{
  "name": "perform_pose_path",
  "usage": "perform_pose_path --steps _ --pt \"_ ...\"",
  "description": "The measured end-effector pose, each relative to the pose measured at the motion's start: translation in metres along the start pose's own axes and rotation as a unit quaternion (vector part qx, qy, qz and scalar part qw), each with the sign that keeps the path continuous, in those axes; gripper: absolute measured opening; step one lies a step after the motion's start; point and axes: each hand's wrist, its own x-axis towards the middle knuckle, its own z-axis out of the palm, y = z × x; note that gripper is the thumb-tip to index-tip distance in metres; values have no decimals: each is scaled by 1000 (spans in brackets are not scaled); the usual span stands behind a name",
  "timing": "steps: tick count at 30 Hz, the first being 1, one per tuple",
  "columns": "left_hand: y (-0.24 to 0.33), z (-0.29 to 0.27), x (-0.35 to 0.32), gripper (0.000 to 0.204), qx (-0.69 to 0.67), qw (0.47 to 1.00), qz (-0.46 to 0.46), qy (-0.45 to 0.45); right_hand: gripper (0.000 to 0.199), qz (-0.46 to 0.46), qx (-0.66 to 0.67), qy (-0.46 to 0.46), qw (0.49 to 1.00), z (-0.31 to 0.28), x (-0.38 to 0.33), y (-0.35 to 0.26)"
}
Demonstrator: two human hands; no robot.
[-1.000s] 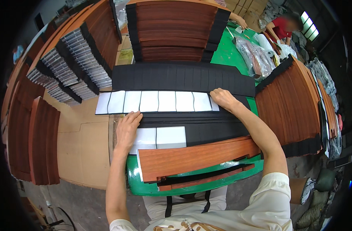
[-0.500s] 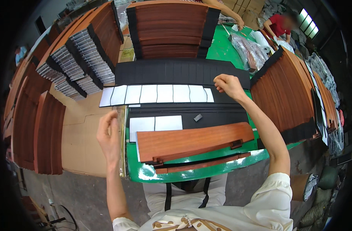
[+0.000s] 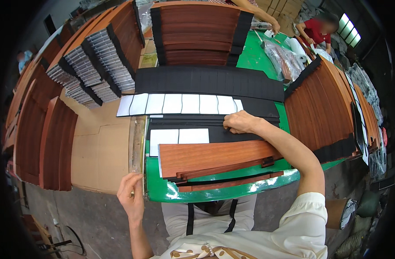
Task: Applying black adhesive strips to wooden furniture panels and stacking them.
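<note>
We see the right hand (image 3: pixel 240 122) lying on the stack of black strips (image 3: pixel 214 129) in the middle of the green table (image 3: pixel 206 192), its fingers curled together and pressed down on the stack's upper edge, apparently pinching at the top strip, though we cannot tell whether one is actually lifted. The strips run left to right across the table, so their long axis lies crosswise to the forearm, and the hand sits towards their right end. The left hand (image 3: pixel 130 196) is well apart from them, off the near left corner of the table beside the cardboard sheet (image 3: pixel 100 151), thumb and fingertips drawn together as if on something small (too small for us to make out). So the right hand is plainly the nearer to the strips. Just beyond its knuckles lies a row of white backing papers (image 3: pixel 180 104) on a wider black sheet (image 3: pixel 210 81); nearer to us, touching the strips' lower edge, lie two white rectangles (image 3: pixel 179 137) and a pile of reddish wood-grain slats (image 3: pixel 214 157), also laid crosswise.
</note>
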Motion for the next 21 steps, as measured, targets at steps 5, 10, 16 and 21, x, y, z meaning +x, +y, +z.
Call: perform_pose_path --steps 5,10,16,21 --pt "32 -3 -12 18 -8 999 16 41 21 52 135 142 979 -21 -27 -12" --pt "71 41 -12 28 -48 979 190 -62 26 50 363 161 917 -52 -85 -97" --pt "102 68 -10 40 -64 931 336 -129 22 -90 362 102 922 -41 -133 -158" --pt "100 63 -37 29 -67 898 377 -215 22 -56 410 5 911 -21 -153 -175"
